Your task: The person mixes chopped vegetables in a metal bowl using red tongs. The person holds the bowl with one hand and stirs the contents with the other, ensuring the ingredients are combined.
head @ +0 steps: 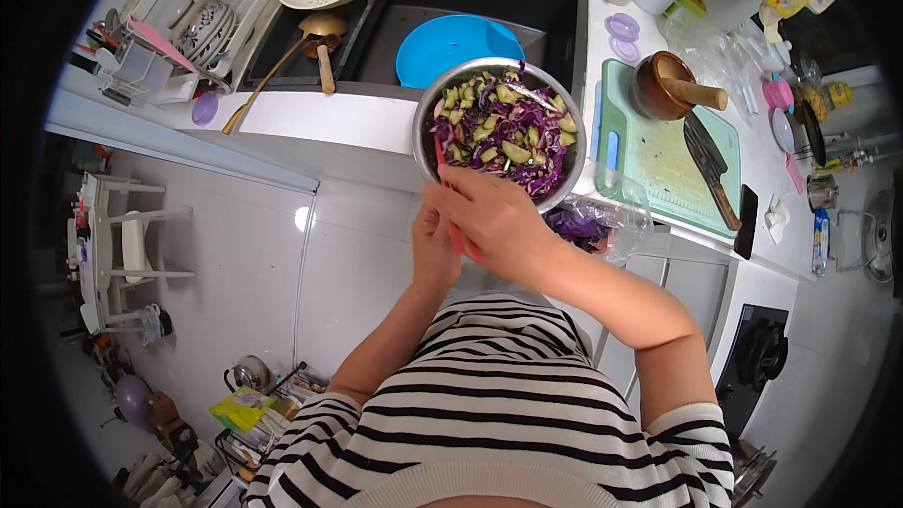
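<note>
A stainless steel bowl (580,144) holds chopped purple cabbage and cucumber pieces (516,151), with a shiny metal utensil (532,95) lying in them. At the bowl's near left rim, my right hand (494,215) grips a red utensil (457,238); one end reaches into the bowl and the rest comes out below the fingers. Its exact kind is hidden by the hand. My left hand (434,243) is just beside it on the left, fingers bent and partly behind the right hand; whether it also grips the red utensil is unclear.
Behind the bowl, a blue basin (444,49) sits in the dark sink (557,7). To the right, a green cutting board (649,169) bears a cleaver (705,155) and a brown mortar with pestle (659,88). A plastic bag of purple cabbage (582,226) is below the bowl's right side.
</note>
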`<state>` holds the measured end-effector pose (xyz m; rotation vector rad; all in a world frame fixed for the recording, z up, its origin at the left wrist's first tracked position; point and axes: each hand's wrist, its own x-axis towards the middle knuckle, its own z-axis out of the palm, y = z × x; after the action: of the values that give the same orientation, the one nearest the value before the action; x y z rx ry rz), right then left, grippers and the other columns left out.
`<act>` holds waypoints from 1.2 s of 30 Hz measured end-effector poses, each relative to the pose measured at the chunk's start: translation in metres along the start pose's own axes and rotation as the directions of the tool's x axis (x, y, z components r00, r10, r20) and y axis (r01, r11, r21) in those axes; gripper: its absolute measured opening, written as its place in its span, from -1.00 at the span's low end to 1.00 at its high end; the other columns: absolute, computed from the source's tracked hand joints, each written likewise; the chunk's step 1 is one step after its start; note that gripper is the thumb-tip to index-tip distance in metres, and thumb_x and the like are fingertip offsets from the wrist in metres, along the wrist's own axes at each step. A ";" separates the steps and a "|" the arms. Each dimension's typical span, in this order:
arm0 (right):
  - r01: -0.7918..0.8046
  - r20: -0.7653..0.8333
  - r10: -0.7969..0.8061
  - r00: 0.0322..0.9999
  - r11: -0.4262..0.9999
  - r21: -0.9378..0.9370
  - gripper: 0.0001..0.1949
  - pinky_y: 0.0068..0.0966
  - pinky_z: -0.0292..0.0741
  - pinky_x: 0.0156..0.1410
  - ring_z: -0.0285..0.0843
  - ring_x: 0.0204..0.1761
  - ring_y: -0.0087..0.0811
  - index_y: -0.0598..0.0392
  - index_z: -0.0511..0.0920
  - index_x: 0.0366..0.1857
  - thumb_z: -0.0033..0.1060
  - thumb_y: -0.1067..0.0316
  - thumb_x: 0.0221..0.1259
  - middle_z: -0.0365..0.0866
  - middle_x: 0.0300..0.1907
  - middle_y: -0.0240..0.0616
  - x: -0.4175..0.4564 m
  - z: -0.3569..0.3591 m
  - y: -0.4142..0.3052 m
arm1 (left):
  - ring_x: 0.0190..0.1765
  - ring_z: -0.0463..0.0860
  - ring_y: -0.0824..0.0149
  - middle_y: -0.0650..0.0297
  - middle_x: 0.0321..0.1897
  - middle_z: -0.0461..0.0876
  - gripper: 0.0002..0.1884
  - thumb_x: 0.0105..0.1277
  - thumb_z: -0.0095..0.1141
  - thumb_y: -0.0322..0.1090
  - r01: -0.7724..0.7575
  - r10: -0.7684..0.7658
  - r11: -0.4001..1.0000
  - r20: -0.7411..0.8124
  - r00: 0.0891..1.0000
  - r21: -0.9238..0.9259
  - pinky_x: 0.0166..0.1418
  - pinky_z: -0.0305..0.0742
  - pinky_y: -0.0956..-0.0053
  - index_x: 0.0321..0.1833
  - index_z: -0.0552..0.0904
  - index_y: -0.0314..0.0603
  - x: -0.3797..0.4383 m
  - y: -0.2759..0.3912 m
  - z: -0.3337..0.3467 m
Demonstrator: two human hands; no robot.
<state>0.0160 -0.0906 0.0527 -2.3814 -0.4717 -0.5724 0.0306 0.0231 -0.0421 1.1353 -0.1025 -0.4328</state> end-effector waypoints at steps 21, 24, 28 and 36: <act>-0.413 -0.182 0.458 0.870 0.879 0.237 -0.83 -0.60 0.53 -0.28 0.64 -0.36 -0.40 0.18 0.63 -0.24 0.13 0.59 0.10 0.66 -0.34 -0.13 -0.021 -0.073 0.016 | -0.38 0.59 0.50 0.24 -0.34 0.60 -0.86 0.41 -0.21 -0.43 0.160 -0.176 0.958 -0.048 0.983 -0.236 -0.13 0.69 0.36 -0.15 0.44 -0.29 0.003 0.003 0.008; -0.477 -0.141 0.578 0.804 0.768 0.428 -0.85 -0.67 0.51 -0.22 0.59 -0.34 -0.58 0.21 0.64 -0.21 0.11 0.54 0.18 0.67 -0.33 -0.21 -0.017 -0.089 0.010 | -0.40 0.58 0.53 0.26 -0.33 0.60 -0.87 0.41 -0.22 -0.43 0.164 -0.179 0.960 -0.044 0.983 -0.227 -0.12 0.69 0.34 -0.15 0.44 -0.26 0.003 0.001 0.006; -0.407 -0.179 0.526 0.831 0.796 0.449 -0.86 -0.69 0.50 -0.22 0.57 -0.35 -0.62 0.23 0.64 -0.22 0.10 0.53 0.21 0.67 -0.35 -0.27 0.007 -0.111 -0.002 | -0.30 0.65 0.42 0.19 -0.26 0.62 -0.85 0.43 -0.23 -0.41 0.177 -0.188 0.965 -0.042 0.981 -0.195 -0.11 0.68 0.32 -0.12 0.44 -0.27 0.001 0.004 0.006; -0.332 -0.071 0.337 0.939 0.941 0.067 -0.90 -0.46 0.51 -0.34 0.60 -0.46 -0.17 0.09 0.65 -0.34 0.20 0.36 0.13 0.61 -0.51 -0.10 0.044 -0.058 0.080 | -0.21 0.68 0.33 0.14 -0.21 0.63 -0.87 0.43 -0.19 -0.38 0.179 -0.188 0.962 -0.028 0.982 -0.208 -0.11 0.68 0.32 -0.12 0.43 -0.26 0.001 0.004 0.008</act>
<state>0.0736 -0.1792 0.0763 -2.3066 -0.0393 -0.4908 0.0308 0.0172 -0.0350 0.9544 0.0891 -0.5677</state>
